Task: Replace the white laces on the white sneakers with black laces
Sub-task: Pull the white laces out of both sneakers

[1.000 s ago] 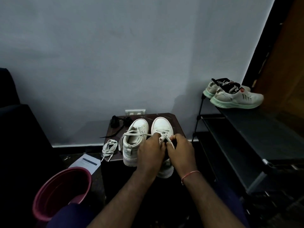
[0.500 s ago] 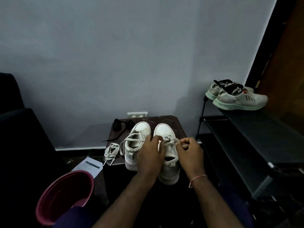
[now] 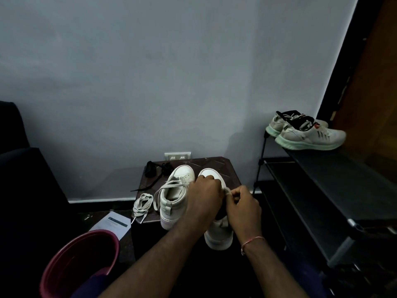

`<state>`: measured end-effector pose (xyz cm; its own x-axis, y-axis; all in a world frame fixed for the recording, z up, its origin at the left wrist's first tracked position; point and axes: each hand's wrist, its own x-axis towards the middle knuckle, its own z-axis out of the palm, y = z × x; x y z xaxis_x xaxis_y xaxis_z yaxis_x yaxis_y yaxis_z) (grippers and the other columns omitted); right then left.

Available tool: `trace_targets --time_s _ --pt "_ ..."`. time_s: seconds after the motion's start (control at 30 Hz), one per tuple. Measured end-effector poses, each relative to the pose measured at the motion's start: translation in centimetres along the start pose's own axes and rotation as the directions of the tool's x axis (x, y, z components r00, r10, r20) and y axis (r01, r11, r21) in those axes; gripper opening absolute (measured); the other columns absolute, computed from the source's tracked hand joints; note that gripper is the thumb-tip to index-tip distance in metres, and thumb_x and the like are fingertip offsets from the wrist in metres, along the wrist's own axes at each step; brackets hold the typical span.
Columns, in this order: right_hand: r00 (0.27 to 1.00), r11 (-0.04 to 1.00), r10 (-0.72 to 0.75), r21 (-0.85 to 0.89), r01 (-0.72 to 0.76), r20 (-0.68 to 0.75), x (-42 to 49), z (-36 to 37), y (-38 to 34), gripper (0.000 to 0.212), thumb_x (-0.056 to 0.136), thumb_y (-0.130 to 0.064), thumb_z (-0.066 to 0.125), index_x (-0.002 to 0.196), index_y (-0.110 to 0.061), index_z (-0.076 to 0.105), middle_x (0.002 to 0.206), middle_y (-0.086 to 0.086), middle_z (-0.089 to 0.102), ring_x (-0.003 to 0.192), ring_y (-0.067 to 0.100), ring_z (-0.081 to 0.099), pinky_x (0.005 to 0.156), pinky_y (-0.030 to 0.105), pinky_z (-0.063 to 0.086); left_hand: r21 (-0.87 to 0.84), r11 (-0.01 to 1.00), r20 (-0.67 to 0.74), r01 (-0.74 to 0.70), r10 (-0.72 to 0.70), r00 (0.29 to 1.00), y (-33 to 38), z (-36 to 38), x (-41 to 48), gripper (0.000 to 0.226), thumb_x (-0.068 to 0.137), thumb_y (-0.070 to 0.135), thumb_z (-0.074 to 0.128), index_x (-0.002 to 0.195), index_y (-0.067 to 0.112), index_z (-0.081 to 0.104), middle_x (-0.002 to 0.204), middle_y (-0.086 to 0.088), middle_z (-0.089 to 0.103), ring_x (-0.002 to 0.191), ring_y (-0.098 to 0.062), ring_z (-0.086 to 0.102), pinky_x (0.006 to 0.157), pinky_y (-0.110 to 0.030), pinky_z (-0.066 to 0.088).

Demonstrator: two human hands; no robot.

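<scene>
Drawn nearer on the table (image 3: 227, 168), the sneaker (image 3: 218, 235) sits gripped by left hand (image 3: 204, 196), fingers curled, while right hand (image 3: 243, 206) pinches its white lace (image 3: 227, 191), unthreading; black laces (image 3: 153, 168) wait behind, untouched.

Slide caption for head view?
Left hand holds the white sneaker while right hand pinches its white lace; black laces lie behind.

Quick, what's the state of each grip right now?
Left grip: curled over the sneaker; what it holds cannot be told.
Right grip: closed, pinching the white lace.
</scene>
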<state>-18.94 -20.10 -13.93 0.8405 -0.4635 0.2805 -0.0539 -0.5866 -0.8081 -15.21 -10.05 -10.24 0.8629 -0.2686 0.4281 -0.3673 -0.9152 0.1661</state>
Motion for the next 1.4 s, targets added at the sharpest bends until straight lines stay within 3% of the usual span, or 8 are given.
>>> trace_targets --time_s 0.27,0.47,0.57,0.7,0.87,1.03,1.2,1.4 --pt "1.0 0.989 0.021 -0.149 -0.017 0.022 0.0 0.1 -0.4 0.015 0.088 -0.037 0.056 0.087 -0.025 0.049 0.087 -0.003 0.064 0.08 0.024 0.062 0.066 0.032 0.043 -0.825 0.48 0.14 0.3 -0.342 0.929 -0.7 0.0 -0.7 0.005 0.081 0.021 0.057 0.085 0.018 0.056 0.078 0.0 0.066 0.071 -0.016 0.062 0.072 -0.04 0.053" --pt "0.999 0.99 -0.009 -0.14 0.015 0.043 0.2 -0.3 -0.6 0.016 0.09 -0.039 0.056 0.085 -0.025 0.05 0.085 -0.004 0.062 0.07 0.018 0.049 0.06 0.029 0.031 -0.193 0.981 0.21 0.023 0.018 0.978 -1.0 -2.6 0.8 0.023 0.082 0.027 0.059 0.104 0.022 0.064 0.095 -0.001 0.067 0.098 -0.02 0.057 0.085 -0.038 0.046" --pt "0.998 0.989 -0.015 -0.143 0.024 0.066 0.2 -0.3 -0.6 0.019 0.091 -0.042 0.055 0.084 -0.026 0.049 0.084 -0.006 0.06 0.074 0.019 0.055 0.06 0.028 0.032 0.153 0.98 0.263 -0.13 0.087 0.961 -0.1 -3.0 1.0 0.022 0.086 0.028 0.058 0.106 0.023 0.067 0.108 0.0 0.064 0.113 -0.024 0.048 0.091 -0.042 0.038" --pt "0.996 0.991 -0.017 -0.129 0.028 0.085 -0.1 -0.5 -0.5 0.024 0.091 -0.049 0.053 0.085 -0.027 0.048 0.083 -0.007 0.06 0.073 0.019 0.055 0.062 0.03 0.036 -0.192 0.98 0.281 -0.047 0.101 0.954 0.1 -3.2 1.0 0.01 0.09 0.017 0.055 0.092 0.02 0.065 0.094 0.001 0.064 0.097 -0.018 0.052 0.085 -0.036 0.043" --pt "0.998 0.992 0.011 -0.127 -0.002 0.068 -0.2 -0.3 -0.1 0.019 0.087 -0.042 0.058 0.084 -0.027 0.047 0.088 -0.005 0.065 0.08 0.025 0.062 0.066 0.033 0.042 -0.881 0.378 0.301 0.286 -0.02 0.953 -1.5 -3.6 0.5 0.02 0.095 0.008 0.054 0.077 0.015 0.059 0.072 -0.008 0.063 0.071 -0.02 0.057 0.071 -0.031 0.043" --pt "0.998 0.993 0.018 -0.122 -0.009 0.068 0.0 0.0 -0.2 0.021 0.089 -0.045 0.056 0.086 -0.026 0.05 0.089 -0.003 0.066 0.084 0.027 0.062 0.066 0.031 0.038 -0.157 0.987 0.252 0.023 0.018 0.968 -0.9 -3.3 0.3 0.025 0.083 0.028 0.064 0.106 0.016 0.062 0.096 -0.009 0.067 0.09 -0.025 0.064 0.073 -0.031 0.048" --pt "0.993 0.992 -0.001 -0.128 0.016 0.115 -0.4 -0.7 -0.4 0.008 0.089 -0.03 0.054 0.086 -0.024 0.048 0.093 0.0 0.066 0.084 0.027 0.061 0.067 0.033 0.042 -0.092 0.994 0.174 -0.064 0.079 0.982 1.1 -3.0 -0.4 0.017 0.085 0.022 0.056 0.092 0.017 0.07 0.091 -0.008 0.068 0.084 -0.028 0.065 0.07 -0.034 0.051" --pt "0.997 0.991 -0.021 -0.127 0.031 0.078 -0.4 -0.5 -0.2 0.016 0.087 -0.039 0.055 0.085 -0.024 0.048 0.089 0.0 0.066 0.084 0.031 0.062 0.063 0.032 0.034 -0.939 0.129 0.294 0.319 -0.176 0.939 0.4 -4.6 -1.0 0.018 0.088 0.0 0.053 0.073 0.007 0.056 0.05 0.002 0.048 0.043 -0.008 0.043 0.05 -0.026 0.039"
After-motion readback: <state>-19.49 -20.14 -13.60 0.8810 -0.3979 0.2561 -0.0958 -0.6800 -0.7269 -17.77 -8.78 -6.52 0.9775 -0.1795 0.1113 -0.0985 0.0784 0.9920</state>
